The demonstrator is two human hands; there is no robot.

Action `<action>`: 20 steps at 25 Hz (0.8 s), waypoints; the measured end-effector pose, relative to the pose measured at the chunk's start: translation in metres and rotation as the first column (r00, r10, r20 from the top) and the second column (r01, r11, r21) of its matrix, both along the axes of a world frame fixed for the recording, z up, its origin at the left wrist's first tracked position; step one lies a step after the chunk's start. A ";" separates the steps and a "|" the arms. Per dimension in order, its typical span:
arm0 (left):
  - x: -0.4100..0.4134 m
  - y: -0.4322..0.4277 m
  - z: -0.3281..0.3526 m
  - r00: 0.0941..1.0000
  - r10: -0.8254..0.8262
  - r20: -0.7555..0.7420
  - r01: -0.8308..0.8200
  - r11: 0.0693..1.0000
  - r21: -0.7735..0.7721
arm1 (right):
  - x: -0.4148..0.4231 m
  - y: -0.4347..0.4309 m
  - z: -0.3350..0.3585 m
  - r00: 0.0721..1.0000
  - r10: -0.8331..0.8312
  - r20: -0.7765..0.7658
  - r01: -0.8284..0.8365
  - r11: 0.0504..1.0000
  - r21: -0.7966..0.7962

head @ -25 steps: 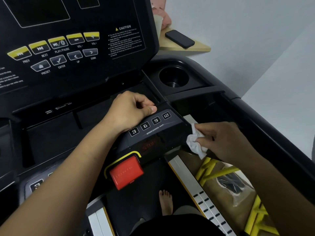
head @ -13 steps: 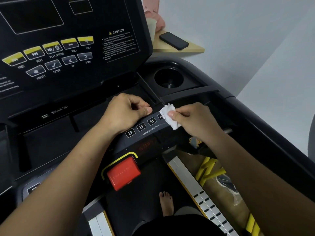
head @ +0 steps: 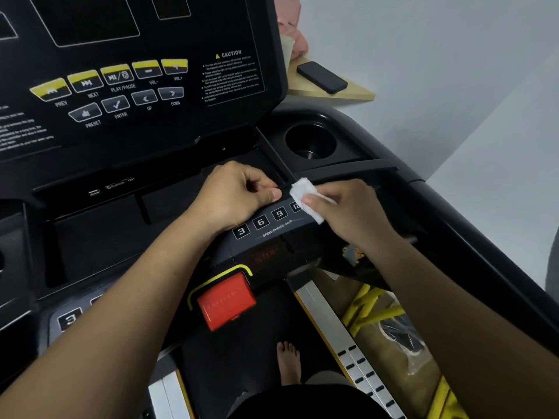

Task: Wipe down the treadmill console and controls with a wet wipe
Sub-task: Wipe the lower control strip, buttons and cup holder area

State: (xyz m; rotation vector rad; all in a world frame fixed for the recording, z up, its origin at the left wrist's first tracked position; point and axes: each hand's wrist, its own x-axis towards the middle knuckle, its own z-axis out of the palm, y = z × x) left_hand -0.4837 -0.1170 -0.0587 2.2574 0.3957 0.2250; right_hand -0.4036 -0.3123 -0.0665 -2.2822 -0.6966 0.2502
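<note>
The fingers of the right hand are pinching a bunched wet wipe, closed tightly on it. The white wad is sticking out past the fingertips and pressing on the right end of the speed-button strip, over the key marked 12. The left hand is resting just beyond the wipe's free edge, its fingers curled into a loose fist with the thumb lying along the strip's upper edge. Whether they are clasping that edge I cannot tell. The strip is running lengthways from the wipe toward the left and slightly nearer the person, through keys 9, 6 and 3, so the remaining keys are lying to the left of the right fingers, just below the left fist. The right hand is the nearer one, being on the strip itself. In my judgement the coming stroke is calling for a drag leftward along that axis, passing close under the left thumb. The upright console is standing beyond both hands, and the red safety key is lying nearer the person than the fingers.
</note>
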 end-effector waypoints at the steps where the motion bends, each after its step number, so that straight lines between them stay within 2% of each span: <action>1: -0.001 0.000 0.000 1.000 -0.003 0.009 0.003 1.000 0.005 | -0.001 0.002 0.001 1.000 0.023 -0.017 -0.023 1.000 -0.005; 5: -0.002 0.000 -0.001 0.999 -0.015 0.033 0.014 1.000 0.019 | 0.004 -0.026 -0.004 0.986 0.134 -0.101 -0.152 0.970 -0.192; 7: -0.002 0.001 -0.001 1.000 -0.011 0.024 0.011 1.000 0.018 | 0.009 -0.039 -0.003 0.986 0.119 -0.115 -0.143 0.963 -0.230; 8: -0.002 0.001 -0.001 1.000 -0.008 0.017 0.008 1.000 0.010 | 0.008 -0.040 -0.002 0.992 0.087 -0.093 -0.104 0.974 -0.201; 10: -0.001 0.001 -0.001 1.000 -0.004 0.016 0.004 1.000 -0.004 | 0.006 -0.030 -0.005 1.000 -0.001 0.026 0.003 0.997 -0.073; 12: -0.002 0.000 -0.001 1.000 -0.003 0.017 0.003 1.000 -0.006 | 0.000 -0.013 -0.008 0.980 -0.022 0.200 0.023 1.000 -0.002; 16: -0.002 0.001 -0.001 1.000 -0.011 0.019 0.011 1.000 -0.003 | -0.016 -0.017 -0.021 0.896 0.123 0.426 -0.129 0.992 -0.014; 20: 0.000 0.003 -0.004 1.000 -0.012 0.025 0.012 1.000 -0.010 | -0.042 -0.048 -0.035 0.800 0.326 0.503 -0.346 0.936 -0.057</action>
